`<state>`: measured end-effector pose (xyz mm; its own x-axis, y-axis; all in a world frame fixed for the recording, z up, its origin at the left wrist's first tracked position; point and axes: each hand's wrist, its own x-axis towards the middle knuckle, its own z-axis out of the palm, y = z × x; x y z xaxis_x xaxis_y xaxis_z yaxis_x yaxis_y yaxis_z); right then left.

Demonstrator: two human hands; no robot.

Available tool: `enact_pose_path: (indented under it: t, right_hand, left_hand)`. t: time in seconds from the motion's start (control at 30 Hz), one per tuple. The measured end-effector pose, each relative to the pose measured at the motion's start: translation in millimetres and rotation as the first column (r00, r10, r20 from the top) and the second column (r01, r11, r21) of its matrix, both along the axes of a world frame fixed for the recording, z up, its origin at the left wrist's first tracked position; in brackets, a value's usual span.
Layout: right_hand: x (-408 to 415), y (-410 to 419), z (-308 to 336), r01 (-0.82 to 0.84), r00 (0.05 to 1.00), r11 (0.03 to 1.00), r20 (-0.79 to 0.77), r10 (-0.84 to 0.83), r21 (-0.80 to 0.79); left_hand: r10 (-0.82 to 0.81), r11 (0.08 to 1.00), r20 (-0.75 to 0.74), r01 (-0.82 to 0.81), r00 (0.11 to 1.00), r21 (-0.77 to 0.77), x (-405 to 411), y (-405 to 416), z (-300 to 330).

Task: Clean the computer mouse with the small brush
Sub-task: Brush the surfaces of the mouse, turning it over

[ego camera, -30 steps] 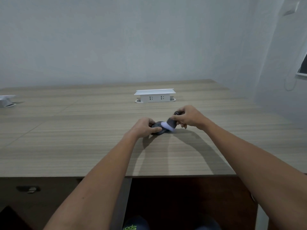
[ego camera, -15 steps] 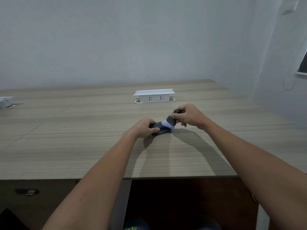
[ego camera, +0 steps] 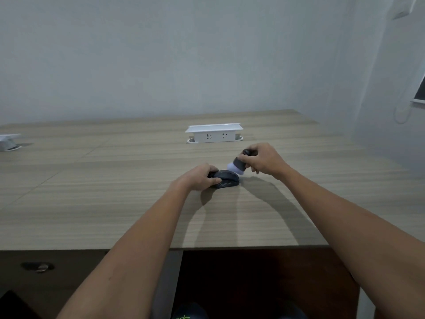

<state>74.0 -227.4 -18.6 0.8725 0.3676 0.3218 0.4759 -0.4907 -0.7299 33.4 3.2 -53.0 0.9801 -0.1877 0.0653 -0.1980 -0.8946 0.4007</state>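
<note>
Head view, one frame. Wood-grain counter [ego camera: 92, 203] with a plain pale wall behind it.

Mouse [ego camera: 226, 178]: dark, lying flat on the counter near its middle, just this side of the white socket box [ego camera: 214, 132]. The box stands upright on the counter, two outlets facing the camera, well apart from the mouse.

Left hand [ego camera: 199, 178]: grip clamped on the mouse's left end, fingers over the top and thumb [ego camera: 215, 180] along the near side. Palm down, wrist low to the counter.

Right hand [ego camera: 262, 160]: grip closed around the brush [ego camera: 238, 165], fingers wrapped over its dark body, the rounded dark cap showing above the knuckles. Brush tilted, white bristle head pointing down and to the left. Bristles sit at the upper right end of the mouse; whether they touch it or hang just above it, cannot tell.

Both forearms bare, reaching in from the bottom of the frame, shadows of both falling on the counter toward the near edge.

Far left: part of a second white box [ego camera: 8, 141] on the counter, cut by the frame edge.

Below the counter edge: dark front panel with a metal pull [ego camera: 39, 267] at lower left.
</note>
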Motion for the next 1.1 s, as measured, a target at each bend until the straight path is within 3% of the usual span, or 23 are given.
enact_pose_path:
  t: [0.07, 0.17, 0.33, 0.47, 0.63, 0.77, 0.93, 1.03, 1.1]
  right_hand:
    - [-1, 1, 1, -0.041, 0.998, 0.999, -0.038, 0.040, -0.027]
    - [4, 2, -1, 0.040, 0.999, 0.985, 0.015, -0.038, -0.167]
    - [0, 10, 5, -0.025, 0.998, 1.000, -0.053, 0.026, 0.006]
    - [5, 15, 6, 0.073, 0.997, 0.980, 0.009, -0.072, -0.187]
    - [1, 21, 10, -0.043, 0.999, 0.999, -0.020, 0.042, -0.027]
    - [5, 24, 12, 0.048, 0.998, 0.974, 0.050, -0.037, -0.223]
    - [0, 28, 18, -0.076, 0.994, 0.983, 0.061, 0.088, -0.167]
    - [2, 31, 16, -0.019, 0.991, 0.953, 0.118, 0.057, -0.301]
    - [3, 34, 17, 0.008, 0.987, 0.955, 0.157, 0.040, -0.298]
  left_hand:
    - [-0.008, 1.000, -0.006, 0.008, 1.000, -0.002, 0, 1, 0]
    - [-0.020, 1.000, -0.003, 0.020, 1.000, -0.020, 0, 2, 0]
    - [-0.019, 0.999, 0.018, 0.019, 1.000, -0.032, -2, 4, -1]
    - [-0.001, 0.998, 0.007, 0.002, 1.000, -0.060, -1, 5, -3]
    - [0.024, 0.996, 0.032, -0.021, 0.999, -0.090, -1, 5, -6]
    - [0.050, 0.991, 0.048, -0.044, 0.998, -0.129, -1, 7, -8]
    - [0.070, 0.985, 0.059, -0.059, 0.996, -0.165, -2, 6, -10]
    - [0.070, 0.983, 0.054, -0.060, 0.996, -0.173, -3, 4, -9]
    - [0.072, 0.985, 0.051, -0.063, 0.996, -0.162, -3, 4, -9]
